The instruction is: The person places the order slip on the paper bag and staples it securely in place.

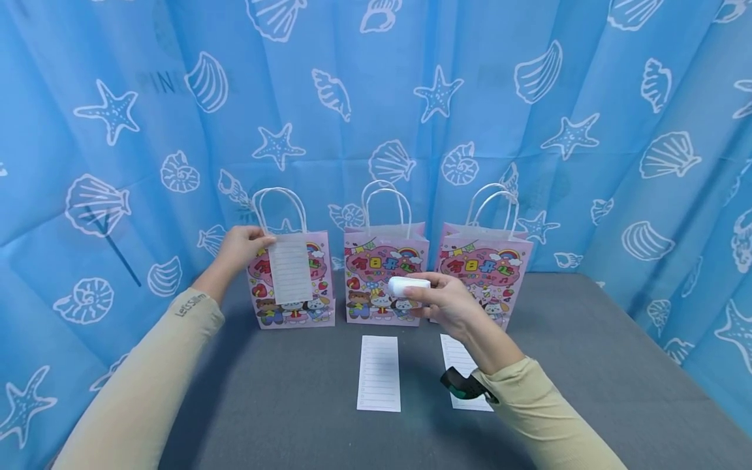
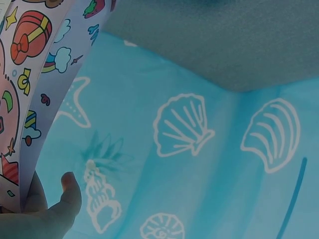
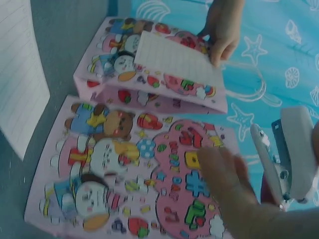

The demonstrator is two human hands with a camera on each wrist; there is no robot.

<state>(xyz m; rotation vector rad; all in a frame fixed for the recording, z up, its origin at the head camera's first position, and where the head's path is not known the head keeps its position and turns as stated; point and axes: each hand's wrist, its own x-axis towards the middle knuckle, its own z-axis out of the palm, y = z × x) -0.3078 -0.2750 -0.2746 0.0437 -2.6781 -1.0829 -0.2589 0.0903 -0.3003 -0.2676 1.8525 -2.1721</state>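
Observation:
My left hand [image 1: 237, 251] pinches a lined white paper slip [image 1: 292, 269] at the upper left edge of the left pink gift bag [image 1: 323, 313]. The slip hangs flat over the bag's printed front, below its white handles. In the left wrist view, thumb and fingers [image 2: 52, 214] lie either side of the bag's wall [image 2: 35, 74]. A small white stapler [image 1: 408, 286] is in my right hand [image 1: 452, 303], raised in front of the middle bag [image 1: 376, 261]. The right wrist view shows the stapler's [image 3: 299, 154] jaws apart, clear of the paper.
The right pink bag [image 1: 499, 261] stands behind my right hand. Two more lined slips, one in the middle [image 1: 378, 373] and one at the right [image 1: 455, 352], lie on the grey table [image 1: 282, 405]. A blue shell-print curtain [image 1: 388, 78] hangs behind; a black wrist device [image 1: 464, 384] partly covers the right slip.

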